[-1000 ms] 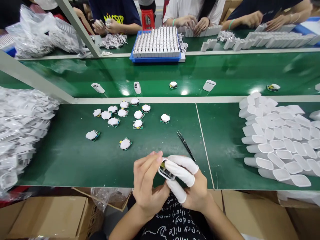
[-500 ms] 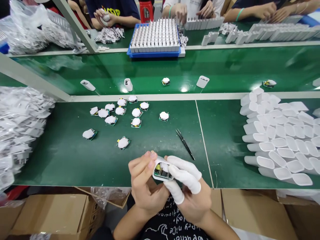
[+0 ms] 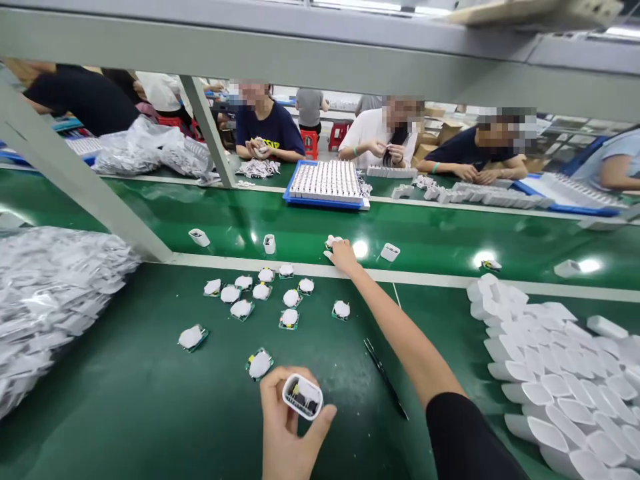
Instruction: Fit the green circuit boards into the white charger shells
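Clearly nearer, the right hand (image 3: 343, 257) has a board (image 3: 329, 244) at its eleven o'clock, finger grip unclear, while the left hand (image 3: 284, 430) clasps a case (image 3: 321, 403).

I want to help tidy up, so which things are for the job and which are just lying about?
Probably for the job:
white casing in the left hand
circuit board at the right hand
loose circuit boards nearby
white casings grouped at right

Probably just lying about:
black tweezers, in neither hand
clear plastic bag, far left
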The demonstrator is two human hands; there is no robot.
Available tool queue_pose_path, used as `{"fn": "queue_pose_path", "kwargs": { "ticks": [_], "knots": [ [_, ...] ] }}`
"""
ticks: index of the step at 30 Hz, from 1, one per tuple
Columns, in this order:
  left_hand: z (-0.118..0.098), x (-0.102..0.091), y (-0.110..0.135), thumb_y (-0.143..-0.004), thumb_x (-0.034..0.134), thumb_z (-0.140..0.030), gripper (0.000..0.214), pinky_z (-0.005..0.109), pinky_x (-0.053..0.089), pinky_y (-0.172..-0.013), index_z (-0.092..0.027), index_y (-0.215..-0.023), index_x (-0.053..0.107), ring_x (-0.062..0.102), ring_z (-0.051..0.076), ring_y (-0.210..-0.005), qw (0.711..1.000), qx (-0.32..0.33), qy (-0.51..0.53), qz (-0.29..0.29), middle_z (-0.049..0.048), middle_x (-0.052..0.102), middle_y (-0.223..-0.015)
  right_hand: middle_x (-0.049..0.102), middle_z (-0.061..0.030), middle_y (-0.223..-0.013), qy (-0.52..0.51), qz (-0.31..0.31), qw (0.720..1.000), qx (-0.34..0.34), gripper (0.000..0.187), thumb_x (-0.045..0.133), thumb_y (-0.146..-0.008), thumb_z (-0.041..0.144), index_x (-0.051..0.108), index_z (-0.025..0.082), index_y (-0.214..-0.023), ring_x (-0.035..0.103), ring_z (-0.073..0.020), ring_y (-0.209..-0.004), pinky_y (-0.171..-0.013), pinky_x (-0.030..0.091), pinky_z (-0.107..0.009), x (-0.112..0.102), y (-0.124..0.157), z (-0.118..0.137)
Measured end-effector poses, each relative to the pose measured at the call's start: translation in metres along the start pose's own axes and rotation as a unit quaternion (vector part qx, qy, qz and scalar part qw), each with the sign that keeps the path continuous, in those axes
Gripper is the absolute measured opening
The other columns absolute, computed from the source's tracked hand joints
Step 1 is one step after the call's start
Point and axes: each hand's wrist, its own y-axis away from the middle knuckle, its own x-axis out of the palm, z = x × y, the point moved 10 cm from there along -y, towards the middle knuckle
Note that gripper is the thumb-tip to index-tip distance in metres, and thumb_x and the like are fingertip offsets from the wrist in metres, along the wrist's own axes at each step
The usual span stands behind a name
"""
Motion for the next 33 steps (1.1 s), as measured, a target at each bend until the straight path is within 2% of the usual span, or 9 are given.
{"fn": "queue_pose_path", "kwargs": {
  "ticks": [3, 6, 11, 15, 17, 21, 27, 30, 33],
  "knots": [
    [0.008, -0.005, -0.004, -0.074, 0.073, -0.056, 0.051, 0.020, 0.050, -0.069, -0.027, -0.108, 0.050, 0.060, 0.011, -0.073, 0.999, -0.042, 0.016, -0.004, -0.0010, 0.060, -0.087, 0.062, -0.0082, -0.120, 0.048, 0.044, 0.997, -0.031, 0.030, 0.060, -0.093, 0.033, 0.059, 0.016, -0.118, 0.063, -0.0220, -0.105, -0.089, 0.054, -0.044, 0.017, -0.004, 0.004],
    [0.008, -0.013, -0.016, -0.078, 0.070, -0.053, 0.047, 0.022, 0.051, -0.080, -0.026, -0.113, 0.053, 0.063, 0.013, -0.085, 0.999, -0.050, 0.001, 0.008, 0.0017, 0.061, -0.095, 0.065, -0.0069, -0.114, 0.081, 0.085, 0.991, -0.070, 0.030, 0.062, -0.092, 0.035, 0.061, 0.015, -0.114, 0.064, -0.0211, -0.102, -0.088, 0.054, -0.043, 0.022, 0.026, 0.010],
    [-0.021, -0.013, -0.029, -0.078, 0.075, -0.025, 0.025, 0.021, 0.054, -0.072, -0.024, -0.098, 0.060, 0.065, 0.014, -0.088, 0.993, 0.051, -0.078, 0.073, 0.0019, 0.063, -0.097, 0.063, -0.0203, -0.120, 0.137, 0.065, 0.987, -0.053, 0.045, 0.057, -0.093, 0.037, 0.054, 0.010, -0.129, 0.060, -0.0310, -0.113, -0.089, 0.052, -0.043, -0.005, 0.139, 0.009],
    [-0.058, -0.003, -0.022, -0.077, 0.074, -0.011, 0.030, 0.023, 0.054, -0.076, -0.024, -0.099, 0.059, 0.063, 0.013, -0.092, 0.973, 0.194, -0.082, 0.092, 0.0005, 0.066, -0.095, 0.069, -0.0223, -0.088, 0.179, 0.045, 0.983, -0.012, 0.044, 0.045, -0.096, 0.042, 0.065, 0.006, -0.109, 0.069, -0.0357, -0.080, -0.054, 0.052, -0.040, -0.016, 0.245, -0.011],
    [-0.065, 0.007, -0.017, -0.077, 0.074, -0.009, 0.032, 0.023, 0.054, -0.078, -0.024, -0.100, 0.057, 0.063, 0.012, -0.094, 0.969, 0.209, -0.066, 0.117, -0.0002, 0.066, -0.095, 0.070, -0.0210, -0.087, 0.155, -0.035, 0.987, -0.031, 0.041, 0.041, -0.097, 0.041, 0.067, 0.010, -0.098, 0.069, -0.0336, -0.074, -0.045, 0.048, -0.035, -0.022, 0.278, -0.011],
    [-0.063, 0.022, -0.004, -0.080, 0.070, -0.009, 0.031, 0.021, 0.054, -0.076, -0.022, -0.101, 0.052, 0.064, 0.011, -0.094, 0.972, 0.162, -0.035, 0.164, -0.0002, 0.063, -0.096, 0.072, -0.0096, -0.079, 0.065, -0.130, 0.988, -0.049, 0.036, 0.034, -0.101, 0.034, 0.063, 0.017, -0.090, 0.070, -0.0221, -0.068, -0.054, 0.055, -0.031, -0.039, 0.302, -0.005],
    [-0.084, 0.024, 0.027, -0.076, 0.064, 0.005, 0.044, 0.022, 0.054, -0.082, -0.018, -0.110, 0.049, 0.062, 0.011, -0.102, 0.949, 0.262, -0.115, 0.132, 0.0043, 0.059, -0.107, 0.071, -0.0025, -0.078, 0.012, -0.203, 0.971, -0.126, 0.008, 0.055, -0.095, 0.020, 0.062, 0.019, -0.098, 0.067, -0.0134, -0.062, -0.059, 0.055, -0.024, -0.128, 0.333, 0.063],
    [-0.097, 0.023, 0.038, -0.071, 0.061, 0.012, 0.048, 0.026, 0.054, -0.088, -0.015, -0.109, 0.050, 0.061, 0.013, -0.103, 0.929, 0.323, -0.151, 0.094, 0.0058, 0.059, -0.107, 0.073, -0.0052, -0.082, 0.043, -0.212, 0.957, -0.192, 0.022, 0.065, -0.085, 0.007, 0.065, 0.015, -0.106, 0.067, -0.0148, -0.066, -0.062, 0.055, -0.026, -0.145, 0.350, 0.096],
    [-0.106, 0.024, 0.045, -0.068, 0.061, 0.013, 0.047, 0.030, 0.055, -0.090, -0.014, -0.105, 0.050, 0.062, 0.015, -0.101, 0.916, 0.357, -0.168, 0.074, 0.0051, 0.058, -0.104, 0.074, -0.0055, -0.089, 0.043, -0.228, 0.950, -0.207, 0.035, 0.069, -0.079, 0.006, 0.066, 0.016, -0.113, 0.066, -0.0168, -0.067, -0.060, 0.054, -0.030, -0.145, 0.359, 0.099]
  ]
}}
